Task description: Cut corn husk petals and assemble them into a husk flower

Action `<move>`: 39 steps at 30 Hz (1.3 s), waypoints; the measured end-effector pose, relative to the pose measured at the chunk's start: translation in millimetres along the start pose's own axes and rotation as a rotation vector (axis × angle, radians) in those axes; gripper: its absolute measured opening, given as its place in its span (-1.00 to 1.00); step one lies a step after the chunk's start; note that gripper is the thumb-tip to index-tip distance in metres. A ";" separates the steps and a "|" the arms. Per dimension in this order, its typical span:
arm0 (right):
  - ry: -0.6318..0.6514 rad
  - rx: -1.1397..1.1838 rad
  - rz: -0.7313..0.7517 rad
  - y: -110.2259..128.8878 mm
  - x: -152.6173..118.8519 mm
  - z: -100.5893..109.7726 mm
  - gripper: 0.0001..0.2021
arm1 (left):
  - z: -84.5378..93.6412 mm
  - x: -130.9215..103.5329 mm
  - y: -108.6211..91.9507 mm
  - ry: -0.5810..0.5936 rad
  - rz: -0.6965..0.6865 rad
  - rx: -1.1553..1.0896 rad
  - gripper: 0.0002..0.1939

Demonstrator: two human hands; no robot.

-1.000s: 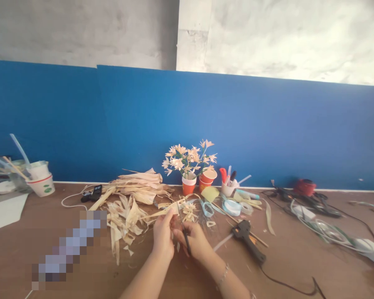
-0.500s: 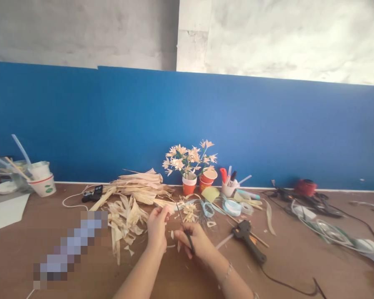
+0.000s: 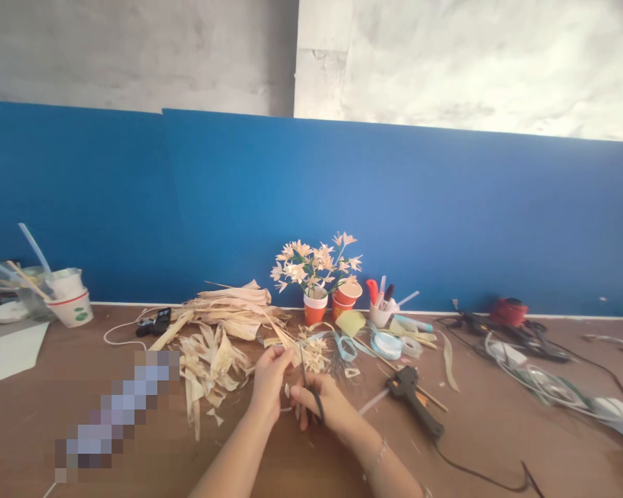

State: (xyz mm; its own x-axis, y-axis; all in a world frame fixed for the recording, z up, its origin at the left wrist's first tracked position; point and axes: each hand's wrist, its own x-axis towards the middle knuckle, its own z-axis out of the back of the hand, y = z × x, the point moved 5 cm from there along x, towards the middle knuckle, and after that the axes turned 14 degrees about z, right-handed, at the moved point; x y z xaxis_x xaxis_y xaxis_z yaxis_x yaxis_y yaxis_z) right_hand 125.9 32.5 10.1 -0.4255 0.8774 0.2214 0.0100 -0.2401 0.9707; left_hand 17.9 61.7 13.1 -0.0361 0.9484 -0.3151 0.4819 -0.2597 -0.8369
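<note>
Between finger and thumb, my left hand [image 3: 271, 377] pinches a pale strip of dried husk [image 3: 285, 337] that points up and away. A pair of dark-handled scissors [image 3: 316, 402] is in my right hand [image 3: 322, 400], its blades reaching up beside the strip. Whether the blades touch the strip I cannot tell. Just beyond my hands lie small cut husk pieces [image 3: 315, 354]. Crumpled dried husks [image 3: 215, 363] are heaped to the left, with a bundle of longer husks [image 3: 233, 304] behind them.
Husk flowers [image 3: 316, 263] stand in stacked paper cups [image 3: 315, 311] by the blue partition [image 3: 394, 200]. To the right are a black glue gun [image 3: 414, 401], blue tape rolls [image 3: 387, 344], a cup of pens [image 3: 380, 315] and tangled cables [image 3: 540, 377]. A blurred-out object [image 3: 117, 411] lies at left.
My left hand has moved slightly right, closer to the scissors. A longer husk strip now shows above its fingers. My right hand has hardly shifted.
</note>
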 end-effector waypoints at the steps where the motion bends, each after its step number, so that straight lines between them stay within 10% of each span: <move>1: -0.004 0.006 0.007 -0.1 0.4 0.4 -0.51 | -0.8 -0.6 0.2 0.011 0.004 -0.004 -0.71; 39: -0.054 0.027 -0.060 2.9 -2.4 10.6 -0.55 | 5.5 7.1 -3.4 0.142 0.146 -0.003 -0.63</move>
State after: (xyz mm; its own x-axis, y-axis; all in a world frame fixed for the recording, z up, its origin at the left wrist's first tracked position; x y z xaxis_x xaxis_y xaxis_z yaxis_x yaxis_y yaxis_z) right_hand 136.5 34.2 13.4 -0.3770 0.9110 0.1672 0.0105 -0.1763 0.9843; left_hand 11.1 68.3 11.3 0.1581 0.9168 -0.3667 0.4760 -0.3962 -0.7852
